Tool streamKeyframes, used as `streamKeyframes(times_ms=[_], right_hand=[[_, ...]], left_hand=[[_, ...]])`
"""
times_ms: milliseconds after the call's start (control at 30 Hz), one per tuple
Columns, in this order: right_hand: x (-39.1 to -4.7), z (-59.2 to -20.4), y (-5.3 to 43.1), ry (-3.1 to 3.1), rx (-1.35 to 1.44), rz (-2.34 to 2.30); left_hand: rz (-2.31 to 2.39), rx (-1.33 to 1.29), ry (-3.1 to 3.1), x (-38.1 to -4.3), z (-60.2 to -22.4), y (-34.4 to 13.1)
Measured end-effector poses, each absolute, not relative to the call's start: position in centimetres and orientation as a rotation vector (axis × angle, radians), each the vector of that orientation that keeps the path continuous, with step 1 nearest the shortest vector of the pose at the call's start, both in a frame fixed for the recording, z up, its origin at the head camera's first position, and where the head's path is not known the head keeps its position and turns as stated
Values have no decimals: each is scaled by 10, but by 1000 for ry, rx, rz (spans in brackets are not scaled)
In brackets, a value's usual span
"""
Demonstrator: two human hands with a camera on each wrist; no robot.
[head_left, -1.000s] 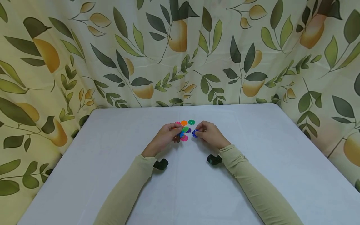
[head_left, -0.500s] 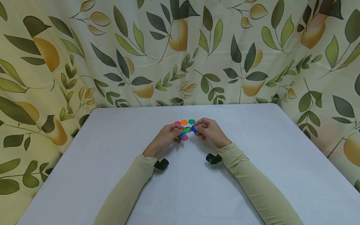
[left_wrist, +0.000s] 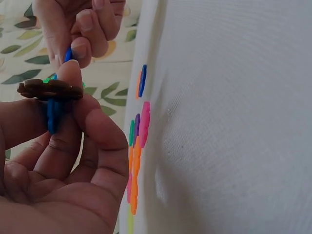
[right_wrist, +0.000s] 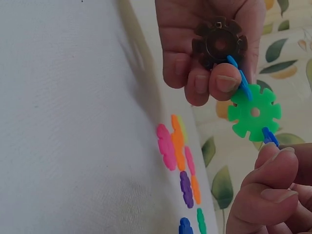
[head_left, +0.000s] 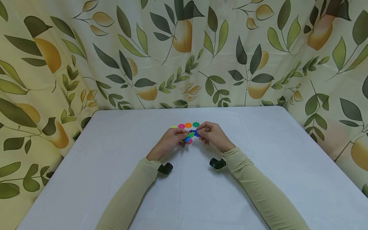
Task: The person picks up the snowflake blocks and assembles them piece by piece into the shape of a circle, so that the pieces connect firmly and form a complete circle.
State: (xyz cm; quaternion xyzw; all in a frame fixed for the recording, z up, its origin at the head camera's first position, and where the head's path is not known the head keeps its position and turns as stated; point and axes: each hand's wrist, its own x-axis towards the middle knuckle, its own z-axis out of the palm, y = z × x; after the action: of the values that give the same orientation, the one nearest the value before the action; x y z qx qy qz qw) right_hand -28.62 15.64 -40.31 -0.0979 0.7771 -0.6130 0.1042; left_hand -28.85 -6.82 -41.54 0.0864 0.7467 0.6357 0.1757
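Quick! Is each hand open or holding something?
Left hand: closed, pinching the light blue disc joined to the brown disc.
Right hand: closed, pinching the dark blue disc.

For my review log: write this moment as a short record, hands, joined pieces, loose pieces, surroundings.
Left hand: pinches the light blue disc
Right hand: pinches the dark blue disc at the green disc's rim; seating unclear
Joined: brown disc, light blue disc, green disc
Loose discs: pink, orange, purple, green, yellow, blue
Surface: white-covered table
Backdrop: leaf-print curtain
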Motion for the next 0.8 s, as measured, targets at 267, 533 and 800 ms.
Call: streamKeyframes(times_ms=[267, 533, 800], right_hand=[[-286, -405, 154, 2290, -291, -1815], [-283, -404, 152, 2292, -333, -1848], [-280, -406, 146, 2327, -395, -1842]], left_hand=[[1806, 229, 2141, -286, -416, -65], [1763, 192, 2201, -285, -416, -64], [1801, 175, 2207, -284, -416, -63]])
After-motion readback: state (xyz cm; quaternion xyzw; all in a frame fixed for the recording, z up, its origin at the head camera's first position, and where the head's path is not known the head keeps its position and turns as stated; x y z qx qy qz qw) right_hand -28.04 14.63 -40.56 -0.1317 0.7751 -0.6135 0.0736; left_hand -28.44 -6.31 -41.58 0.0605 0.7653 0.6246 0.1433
